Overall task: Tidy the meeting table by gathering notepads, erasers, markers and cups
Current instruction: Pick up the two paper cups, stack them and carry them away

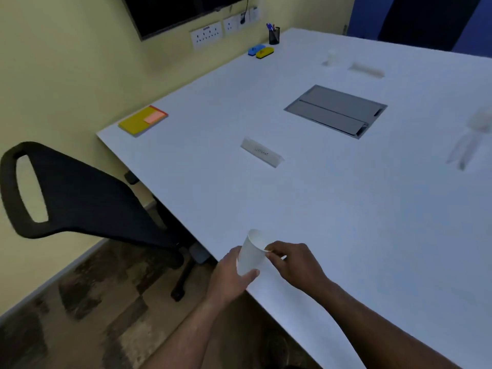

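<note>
- Your left hand (229, 275) held a white paper cup (250, 255) around its side, just past the near edge of the white table (346, 222).
- Your right hand (290, 262) pinched the cup's rim with its fingertips.
- The cup looked very light and thin. I think it would squash if you squeezed hard, so a soft hold around the middle was best.
- It was tipped over a bit, with the open end pointing away from you, so it was probably empty.
- I counted three cups: the one in your hands, a small one (331, 57) far across the table, and one (479, 122) at the right edge. That last one was so blurry I am not sure it was a cup.
- There was one pile of notepads (142, 121), yellow with a pink sticky pad on top, at the left corner. It looked flat and stiff, easy to lift by an edge.
- There were two erasers, one blue (256, 50) and one yellow (265, 53), touching side by side near the wall. They looked chunky and easy to grab.
- One black pen holder (274, 35) stood just behind them with markers inside. I could not count the markers.
</note>
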Action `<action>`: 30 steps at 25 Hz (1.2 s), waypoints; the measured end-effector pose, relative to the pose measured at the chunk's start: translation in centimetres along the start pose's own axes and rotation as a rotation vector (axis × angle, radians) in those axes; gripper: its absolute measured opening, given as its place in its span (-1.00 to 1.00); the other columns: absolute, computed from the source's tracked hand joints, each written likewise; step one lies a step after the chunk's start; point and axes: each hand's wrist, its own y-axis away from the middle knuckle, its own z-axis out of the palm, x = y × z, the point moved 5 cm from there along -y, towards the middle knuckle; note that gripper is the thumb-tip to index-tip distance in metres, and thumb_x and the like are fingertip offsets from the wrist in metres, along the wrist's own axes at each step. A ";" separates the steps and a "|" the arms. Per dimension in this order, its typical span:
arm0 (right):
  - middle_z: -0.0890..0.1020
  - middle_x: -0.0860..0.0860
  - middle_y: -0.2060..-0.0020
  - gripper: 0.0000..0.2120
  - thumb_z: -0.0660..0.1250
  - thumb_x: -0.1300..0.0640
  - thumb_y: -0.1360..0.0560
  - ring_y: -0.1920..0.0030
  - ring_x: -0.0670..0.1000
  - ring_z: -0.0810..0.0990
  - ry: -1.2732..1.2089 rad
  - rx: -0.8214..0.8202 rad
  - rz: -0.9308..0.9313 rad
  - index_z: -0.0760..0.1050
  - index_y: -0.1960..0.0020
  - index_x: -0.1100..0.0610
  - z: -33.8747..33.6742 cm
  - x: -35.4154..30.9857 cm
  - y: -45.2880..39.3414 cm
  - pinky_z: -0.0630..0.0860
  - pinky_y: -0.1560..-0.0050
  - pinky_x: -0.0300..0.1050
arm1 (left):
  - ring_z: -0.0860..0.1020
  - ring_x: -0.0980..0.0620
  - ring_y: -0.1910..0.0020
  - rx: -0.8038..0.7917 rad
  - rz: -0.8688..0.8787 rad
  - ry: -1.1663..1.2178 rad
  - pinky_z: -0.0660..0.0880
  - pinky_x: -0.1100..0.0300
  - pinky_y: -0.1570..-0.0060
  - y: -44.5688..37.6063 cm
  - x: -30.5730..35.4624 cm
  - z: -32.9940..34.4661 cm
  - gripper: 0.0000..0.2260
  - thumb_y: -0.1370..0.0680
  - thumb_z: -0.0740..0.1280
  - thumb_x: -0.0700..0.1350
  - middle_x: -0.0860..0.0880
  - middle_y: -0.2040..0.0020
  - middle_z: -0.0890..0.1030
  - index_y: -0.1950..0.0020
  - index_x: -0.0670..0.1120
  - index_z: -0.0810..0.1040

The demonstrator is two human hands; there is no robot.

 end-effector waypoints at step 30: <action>0.62 0.06 -0.18 -0.58 0.30 0.02 -0.54 -0.23 0.11 0.51 0.232 0.398 0.634 0.41 -0.39 -0.06 -8.6 12.5 -24.5 0.49 -0.16 -0.02 | -0.15 -0.60 -0.43 -0.371 -0.057 -0.827 0.09 -0.25 -0.46 -23.7 3.2 2.8 0.32 -0.15 0.54 0.36 -0.31 -0.51 -0.39 -0.52 0.13 -0.41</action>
